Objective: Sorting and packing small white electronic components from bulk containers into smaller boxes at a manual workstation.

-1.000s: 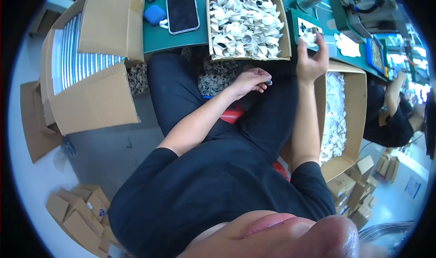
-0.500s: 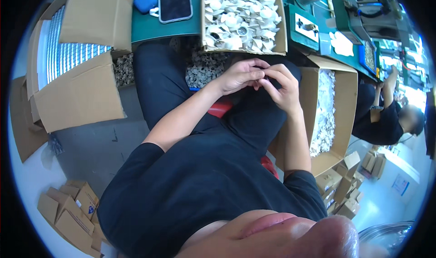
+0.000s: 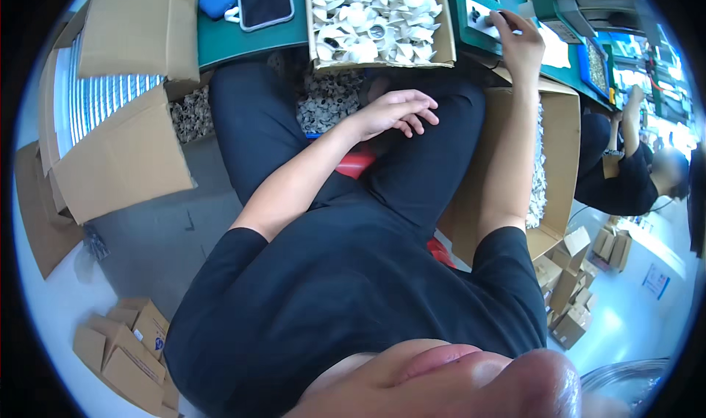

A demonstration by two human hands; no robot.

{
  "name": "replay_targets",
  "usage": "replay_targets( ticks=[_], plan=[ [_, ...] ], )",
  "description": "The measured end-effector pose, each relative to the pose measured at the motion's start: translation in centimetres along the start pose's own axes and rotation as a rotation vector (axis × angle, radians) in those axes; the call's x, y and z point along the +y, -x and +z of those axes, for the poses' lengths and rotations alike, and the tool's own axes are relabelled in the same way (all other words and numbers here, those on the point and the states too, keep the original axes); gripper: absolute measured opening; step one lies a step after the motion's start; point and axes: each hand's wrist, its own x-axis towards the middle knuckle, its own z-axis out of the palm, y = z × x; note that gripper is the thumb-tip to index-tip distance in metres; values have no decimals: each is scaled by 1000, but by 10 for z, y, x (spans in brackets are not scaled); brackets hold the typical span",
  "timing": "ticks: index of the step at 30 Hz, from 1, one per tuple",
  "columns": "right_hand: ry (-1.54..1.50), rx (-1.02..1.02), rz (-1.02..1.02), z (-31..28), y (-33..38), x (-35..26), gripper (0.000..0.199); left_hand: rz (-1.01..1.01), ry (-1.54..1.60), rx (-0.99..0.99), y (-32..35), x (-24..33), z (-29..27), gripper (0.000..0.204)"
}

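My left hand [image 3: 397, 115] hovers over my lap, its fingers loosely stretched and apart, with nothing in it. Farther off to the right, my right hand [image 3: 521, 43] reaches to a small white plate fixture [image 3: 482, 29] on a green base. Its thumb and forefinger are closed at a dark knob-like part on that plate; what lies between the fingertips is too small to make out. Left of this hand stands an open cardboard box [image 3: 382, 66] filled with white bladed parts [image 3: 368, 24] like small fan wheels.
A phone [image 3: 265, 2] and a blue case [image 3: 218, 2] lie on the green table [image 3: 254, 44]. Small grey parts [image 3: 331, 105] fill a container beneath it. Cardboard boxes flank me, the right one [image 3: 507, 153] holding white pieces. Another person [image 3: 625, 160] works at far right.
My right hand has left my left hand and moved forward and right to the white plate fixture. My left hand stays above the lap, its fingers now apart. The view has shifted slightly.
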Motion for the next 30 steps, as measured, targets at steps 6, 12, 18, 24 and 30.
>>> replay_targets(
  ticks=[6,12,18,24,30],
  plan=[
    [-323,-266,252,9,-15,56,31,9,-388,104,-4,-22,-25,35],
    [-311,-160,196,9,-22,55,32,-264,-1049,-174,-24,-56,-87,27],
    [-331,-243,105,-6,17,114,52,-510,-822,-548,25,-87,-132,25],
    [184,-193,520,-210,197,339,36,-330,-1403,-14,78,-60,-41,25],
    [-10,-320,889,-189,242,372,41,-417,-1653,-41,32,-97,-74,28]
  ],
)
